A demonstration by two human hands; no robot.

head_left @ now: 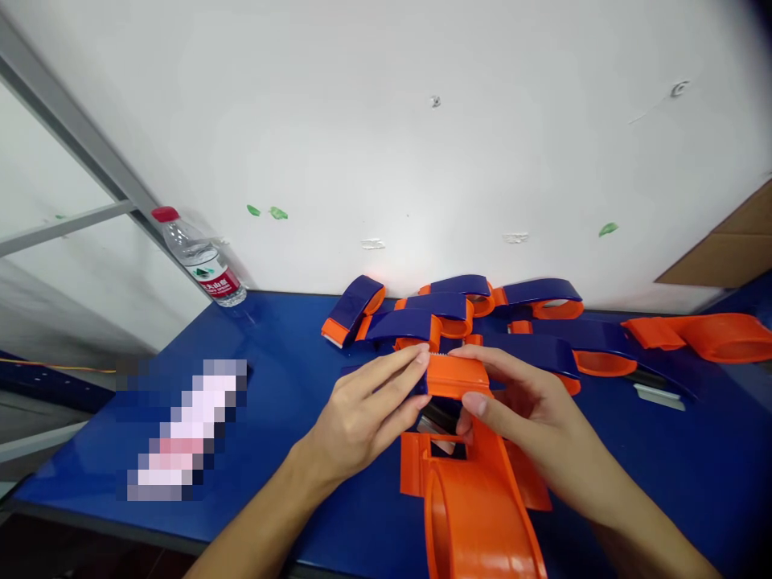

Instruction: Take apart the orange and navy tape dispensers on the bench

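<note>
Left hand (355, 408) angled inward, right hand (539, 414) curled, both pinching orange piece (457, 378)

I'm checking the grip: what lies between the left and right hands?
In the head view, a toothed orange piece lies between the left hand and the right hand, and both touch it.

The orange piece (457, 378) between the fingers (476, 404) was smooth plastic with a soft shine, rough only along its toothed edge. The orange body (494, 515) below looked like glossy moulded plastic, as did the dark-blue covers (536, 354) beyond. The tabletop (289, 338) was smooth and faintly reflective. Clear, shiny plastic formed the bottle (215, 273). The white wall (338, 121) looked smooth, with rough chipped patches; the cardboard (732, 257) was matt, the grey frame (60, 100) apparently metal.
</note>
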